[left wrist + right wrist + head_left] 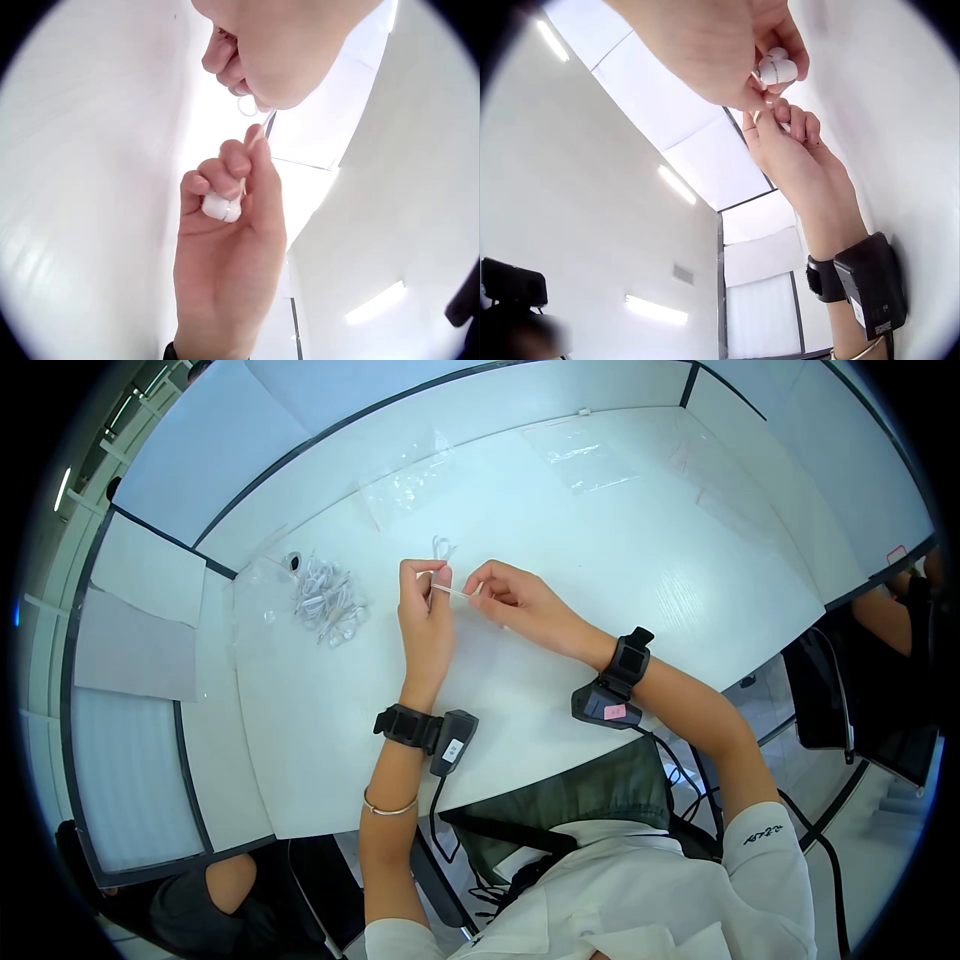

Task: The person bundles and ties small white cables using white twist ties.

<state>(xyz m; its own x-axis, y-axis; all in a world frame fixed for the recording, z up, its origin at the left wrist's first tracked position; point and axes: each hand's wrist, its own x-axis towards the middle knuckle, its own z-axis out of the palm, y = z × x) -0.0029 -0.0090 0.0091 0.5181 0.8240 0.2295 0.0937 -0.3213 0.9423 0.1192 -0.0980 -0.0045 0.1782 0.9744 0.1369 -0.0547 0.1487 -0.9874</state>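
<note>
In the head view a thin white cable (452, 591) runs between the two hands above the table. The left hand (428, 605) pinches it between thumb and finger, and a loop of cable shows just beyond its fingertips. White earbud-like pieces (223, 208) lie under the curled fingers of the left hand (229, 225) in the left wrist view. The right hand (525, 605) pinches the cable a short way to the right, its fingers curled. From the right wrist view, the white pieces (777, 69) stand out close to the fingertips.
A pile of bundled white cables (328, 600) lies on the table's left side, with a small dark round thing (294, 562) at its edge. Clear plastic bags (590, 465) lie toward the back. Low white partitions (560, 388) enclose the table (640, 610).
</note>
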